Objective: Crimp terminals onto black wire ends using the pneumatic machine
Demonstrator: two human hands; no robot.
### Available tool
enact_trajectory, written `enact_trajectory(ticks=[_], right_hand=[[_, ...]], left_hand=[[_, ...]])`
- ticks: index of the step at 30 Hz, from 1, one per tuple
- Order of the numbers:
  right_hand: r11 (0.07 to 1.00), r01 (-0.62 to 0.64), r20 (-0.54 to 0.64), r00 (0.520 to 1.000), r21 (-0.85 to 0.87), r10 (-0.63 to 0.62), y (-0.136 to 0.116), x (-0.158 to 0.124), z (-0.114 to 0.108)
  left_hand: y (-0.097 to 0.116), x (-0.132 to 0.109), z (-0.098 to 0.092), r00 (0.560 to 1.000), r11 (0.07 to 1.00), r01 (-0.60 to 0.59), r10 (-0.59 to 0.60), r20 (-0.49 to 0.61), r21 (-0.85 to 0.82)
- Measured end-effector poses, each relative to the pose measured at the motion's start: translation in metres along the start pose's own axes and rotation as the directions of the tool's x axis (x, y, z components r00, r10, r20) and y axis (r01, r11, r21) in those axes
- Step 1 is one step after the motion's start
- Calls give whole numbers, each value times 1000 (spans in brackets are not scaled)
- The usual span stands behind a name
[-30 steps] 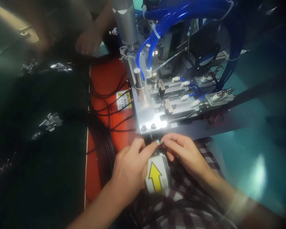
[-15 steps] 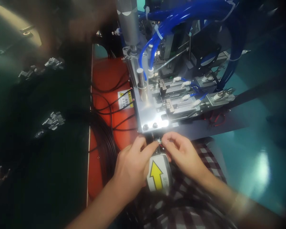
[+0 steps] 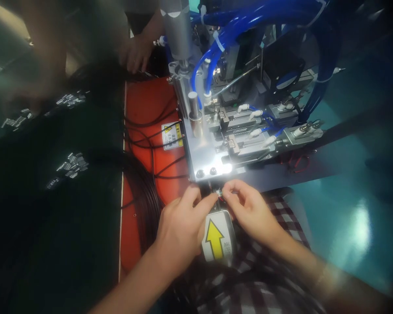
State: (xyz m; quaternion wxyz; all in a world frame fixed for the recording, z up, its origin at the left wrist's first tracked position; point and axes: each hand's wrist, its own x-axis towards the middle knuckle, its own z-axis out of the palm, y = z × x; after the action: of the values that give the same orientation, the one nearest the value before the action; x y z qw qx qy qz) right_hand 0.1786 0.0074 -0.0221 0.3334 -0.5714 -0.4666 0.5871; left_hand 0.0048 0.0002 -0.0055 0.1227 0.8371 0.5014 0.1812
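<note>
My left hand (image 3: 180, 226) and my right hand (image 3: 249, 209) meet fingertip to fingertip just below the front edge of a metal machine (image 3: 216, 148). Between them they pinch a small connector with thin red wires (image 3: 219, 194). Both hands have their fingers closed round it. Under the hands lies a grey plate bearing a yellow arrow label (image 3: 216, 237) that points toward the machine. Checked fabric (image 3: 275, 209) shows beneath my right wrist.
Black cables (image 3: 144, 192) loop over an orange mat (image 3: 144, 109) to the left. Blue hoses (image 3: 236, 22) arch over the machine. Small metal parts (image 3: 72, 163) lie on the dark surface at left. Another person's hand (image 3: 136, 52) rests at the top. Teal floor (image 3: 347, 218) lies right.
My hands have barely moved, still pinching the connector. The other person's hand at the top has shifted and reappeared near the machine's cylinder.
</note>
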Motion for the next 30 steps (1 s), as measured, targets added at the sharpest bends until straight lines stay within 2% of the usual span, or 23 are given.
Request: enact_trajectory(ticks=[5,9,12,14,16,19,22,25,30], right_hand=[[997,19,6,1000,-74,-18,-2,0,-1],[919,150,-68,980,-364,-187,-8,-3,0],[851,165,-92,966,-499,-241,-13,-3,0],[890,101,-74,986,-445,-149,-15,-1,0],[957,-27,-15,1000,-290,23,-17,2,-2],[981,-175,77,980,-88,182,-17,7,-7],[977,-210,136,970,39,203,-15,9,-12],[968,-201,142,973,151,180,-11,7,-14],[988,-112,65,992,104,105,-11,2,-11]], left_hand=[[-1,-1,0,999,997,-35,35,4,65],[0,1,-5,998,995,-46,41,57,91],[3,3,-8,994,994,-41,30,101,105],[4,5,-9,993,993,-37,24,113,116],[5,6,-10,993,991,-34,19,118,128],[5,6,-10,993,992,-20,5,119,126],[4,5,-10,993,995,-13,1,119,99],[2,4,-9,992,997,-9,-1,124,76],[2,4,-7,992,998,10,-17,122,57]])
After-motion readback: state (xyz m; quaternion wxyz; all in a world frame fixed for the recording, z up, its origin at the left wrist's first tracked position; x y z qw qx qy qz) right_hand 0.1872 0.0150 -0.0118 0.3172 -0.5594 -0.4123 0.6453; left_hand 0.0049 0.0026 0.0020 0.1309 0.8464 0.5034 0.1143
